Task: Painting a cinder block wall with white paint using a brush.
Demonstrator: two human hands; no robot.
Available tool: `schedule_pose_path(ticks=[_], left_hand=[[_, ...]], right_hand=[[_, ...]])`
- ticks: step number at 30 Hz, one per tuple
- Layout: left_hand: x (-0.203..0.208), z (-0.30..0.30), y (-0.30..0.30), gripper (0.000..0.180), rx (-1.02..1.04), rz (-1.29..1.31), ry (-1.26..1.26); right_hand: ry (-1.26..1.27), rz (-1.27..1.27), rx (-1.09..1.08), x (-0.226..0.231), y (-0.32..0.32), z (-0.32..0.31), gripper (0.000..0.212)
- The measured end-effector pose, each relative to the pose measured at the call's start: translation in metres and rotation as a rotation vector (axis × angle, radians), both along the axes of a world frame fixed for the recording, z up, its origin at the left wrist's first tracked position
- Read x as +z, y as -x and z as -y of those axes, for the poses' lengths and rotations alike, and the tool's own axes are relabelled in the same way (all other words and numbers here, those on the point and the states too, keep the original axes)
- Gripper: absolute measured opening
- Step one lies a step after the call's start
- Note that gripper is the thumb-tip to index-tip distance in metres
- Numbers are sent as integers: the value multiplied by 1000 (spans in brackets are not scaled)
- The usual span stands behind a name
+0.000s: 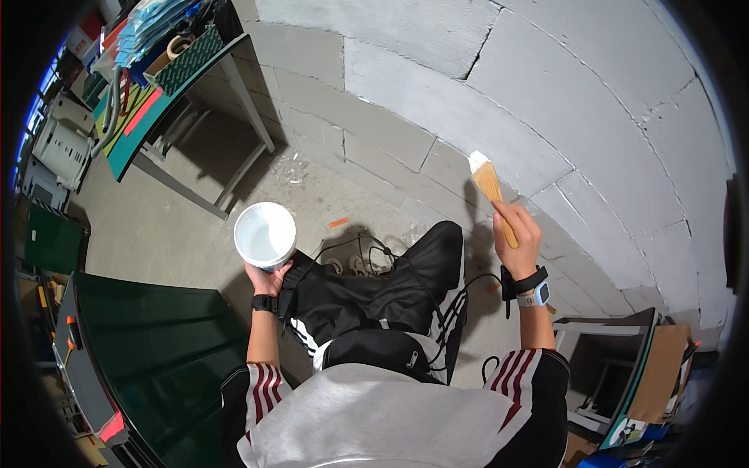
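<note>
My right hand (518, 234) is closed round the wooden handle of a paintbrush (490, 185). White paint coats the brush's bristles, which point up and left toward the block wall (437, 58); whether they touch it I cannot tell. In my left hand (269, 277) is a white bucket (265, 235), held from below and at its near side. The bucket's open top faces up, and something pale white shows inside. Upper blocks of the wall look whiter, while lower ones are greyer.
A green-topped table (125, 152) with bags and tape rolls stands far left. Beside my left arm is a dark green cabinet (156, 343). At lower right stands a metal-framed table (601, 327) with cardboard (659, 374). Clear plastic scraps (290, 168) and an orange piece (339, 222) lie on the floor.
</note>
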State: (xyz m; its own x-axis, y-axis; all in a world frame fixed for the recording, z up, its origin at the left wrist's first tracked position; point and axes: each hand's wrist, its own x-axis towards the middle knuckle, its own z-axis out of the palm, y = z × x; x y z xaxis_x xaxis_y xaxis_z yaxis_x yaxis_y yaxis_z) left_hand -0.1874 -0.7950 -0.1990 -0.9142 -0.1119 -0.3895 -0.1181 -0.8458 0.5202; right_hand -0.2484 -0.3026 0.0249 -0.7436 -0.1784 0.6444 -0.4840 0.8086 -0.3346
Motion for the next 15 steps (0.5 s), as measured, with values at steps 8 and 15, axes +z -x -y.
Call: schedule_pose_path(ticks=[8,15], left_hand=[[-15,8,-3,82,46,51,52],[22,-15,1,70,125,172,158]], right_hand=[[125,0,36,-11,1,6,21],[359,306,333,-19,26,83,23]])
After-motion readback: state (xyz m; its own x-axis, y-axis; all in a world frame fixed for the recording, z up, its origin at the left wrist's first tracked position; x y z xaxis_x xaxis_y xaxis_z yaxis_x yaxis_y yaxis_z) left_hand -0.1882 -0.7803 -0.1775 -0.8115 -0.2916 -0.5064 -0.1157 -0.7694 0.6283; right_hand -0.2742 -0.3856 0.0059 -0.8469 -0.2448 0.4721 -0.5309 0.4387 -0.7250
